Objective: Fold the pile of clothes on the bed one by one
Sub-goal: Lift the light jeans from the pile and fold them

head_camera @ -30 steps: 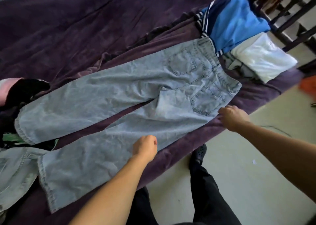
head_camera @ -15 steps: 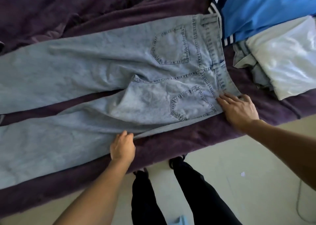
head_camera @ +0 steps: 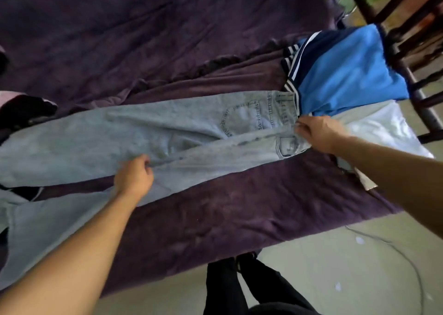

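Note:
Light blue jeans (head_camera: 100,132) lie lengthwise across the purple bedspread (head_camera: 215,214), waistband to the right, one back pocket showing. The near half of the seat is turned up and over the far half. My left hand (head_camera: 134,175) pinches the near leg's edge around the thigh. My right hand (head_camera: 316,132) grips the near side of the waistband, carried over to the middle of the jeans. Unfolded dark and pink clothes (head_camera: 21,108) lie at the left edge, partly under the legs.
A folded blue shirt with navy and white stripes (head_camera: 347,72) and a folded white garment (head_camera: 383,130) lie at the bed's right end. A dark wooden frame (head_camera: 407,58) stands beyond them. My dark-trousered legs (head_camera: 239,286) stand on the pale floor, where a thin cable (head_camera: 395,250) lies.
Both hands took hold of the jeans' near edge and lifted it away from me, folding the near side of the seat over the far side. The near back pocket is now hidden.

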`<action>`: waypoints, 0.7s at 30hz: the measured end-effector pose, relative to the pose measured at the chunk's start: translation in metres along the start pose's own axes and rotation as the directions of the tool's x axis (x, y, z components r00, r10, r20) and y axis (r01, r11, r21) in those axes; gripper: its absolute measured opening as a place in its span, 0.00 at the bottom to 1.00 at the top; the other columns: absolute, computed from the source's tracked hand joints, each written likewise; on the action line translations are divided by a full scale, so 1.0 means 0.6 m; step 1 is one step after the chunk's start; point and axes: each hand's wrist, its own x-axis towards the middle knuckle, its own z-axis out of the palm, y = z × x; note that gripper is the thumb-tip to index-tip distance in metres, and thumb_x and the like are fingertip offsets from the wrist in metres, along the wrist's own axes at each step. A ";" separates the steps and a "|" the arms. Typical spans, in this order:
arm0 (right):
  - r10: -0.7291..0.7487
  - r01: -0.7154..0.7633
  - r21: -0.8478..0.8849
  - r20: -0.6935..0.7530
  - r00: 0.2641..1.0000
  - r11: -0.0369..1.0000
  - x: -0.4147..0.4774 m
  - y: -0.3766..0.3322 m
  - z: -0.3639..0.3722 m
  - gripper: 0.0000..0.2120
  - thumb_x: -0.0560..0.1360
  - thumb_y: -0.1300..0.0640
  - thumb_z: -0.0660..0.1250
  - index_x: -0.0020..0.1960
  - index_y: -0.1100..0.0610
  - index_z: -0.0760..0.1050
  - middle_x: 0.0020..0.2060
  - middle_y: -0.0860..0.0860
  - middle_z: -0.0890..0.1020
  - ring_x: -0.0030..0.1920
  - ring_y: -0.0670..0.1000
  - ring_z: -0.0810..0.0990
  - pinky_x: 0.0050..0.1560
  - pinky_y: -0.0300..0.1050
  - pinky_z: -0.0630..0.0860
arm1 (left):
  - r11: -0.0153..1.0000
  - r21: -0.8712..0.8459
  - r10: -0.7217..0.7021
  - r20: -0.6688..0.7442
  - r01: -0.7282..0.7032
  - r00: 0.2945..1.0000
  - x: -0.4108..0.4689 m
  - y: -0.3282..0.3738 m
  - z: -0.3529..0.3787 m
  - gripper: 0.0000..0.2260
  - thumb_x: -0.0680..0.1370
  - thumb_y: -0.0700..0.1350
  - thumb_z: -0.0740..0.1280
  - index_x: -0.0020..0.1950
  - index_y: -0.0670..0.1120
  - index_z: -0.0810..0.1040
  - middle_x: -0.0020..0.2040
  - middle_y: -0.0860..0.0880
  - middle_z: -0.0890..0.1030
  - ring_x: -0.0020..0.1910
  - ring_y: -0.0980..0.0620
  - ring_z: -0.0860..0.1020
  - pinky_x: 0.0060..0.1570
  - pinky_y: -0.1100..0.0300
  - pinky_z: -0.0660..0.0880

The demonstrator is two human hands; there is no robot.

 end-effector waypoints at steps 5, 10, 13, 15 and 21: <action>0.078 -0.086 -0.090 -0.093 0.993 0.992 0.126 -0.037 -0.038 0.11 0.80 0.48 0.57 0.51 0.54 0.73 0.48 0.61 0.81 0.48 0.64 0.78 0.42 0.50 0.68 | 0.996 -0.087 -0.003 -0.090 -0.005 0.996 0.151 0.015 -0.060 0.13 0.76 0.36 0.61 0.58 0.41 0.79 0.55 0.32 0.79 0.55 0.32 0.76 0.52 0.44 0.72; 0.216 -0.239 -0.167 -0.149 0.965 0.957 0.224 -0.056 -0.013 0.15 0.79 0.51 0.58 0.63 0.53 0.73 0.56 0.62 0.79 0.57 0.63 0.75 0.55 0.56 0.68 | 0.990 -0.142 -0.039 -0.100 0.024 0.994 0.295 0.029 -0.047 0.10 0.78 0.41 0.61 0.58 0.45 0.76 0.58 0.37 0.78 0.58 0.35 0.75 0.56 0.46 0.72; 0.230 -0.268 -0.216 -0.186 0.955 0.939 0.235 -0.076 0.014 0.19 0.77 0.53 0.62 0.68 0.54 0.70 0.63 0.60 0.74 0.63 0.63 0.69 0.60 0.60 0.65 | 0.986 -0.168 -0.005 -0.099 -0.012 0.995 0.314 0.027 -0.018 0.12 0.78 0.43 0.64 0.61 0.44 0.75 0.61 0.38 0.75 0.61 0.37 0.73 0.59 0.46 0.71; 0.170 -0.221 -0.235 -0.220 0.961 0.946 0.220 -0.104 0.031 0.21 0.75 0.55 0.65 0.67 0.55 0.71 0.63 0.60 0.73 0.64 0.63 0.68 0.61 0.61 0.65 | 0.989 -0.145 0.021 -0.086 -0.034 0.996 0.288 0.015 0.004 0.12 0.77 0.42 0.65 0.61 0.43 0.75 0.60 0.38 0.74 0.60 0.37 0.72 0.58 0.46 0.69; -0.019 0.008 -0.147 -0.076 0.997 0.989 0.135 -0.231 0.095 0.19 0.73 0.58 0.67 0.64 0.56 0.74 0.62 0.57 0.75 0.63 0.62 0.70 0.58 0.59 0.68 | 0.975 -0.217 -0.035 0.047 0.045 0.998 0.142 -0.059 0.037 0.11 0.76 0.40 0.66 0.58 0.40 0.77 0.55 0.37 0.76 0.57 0.37 0.73 0.55 0.46 0.71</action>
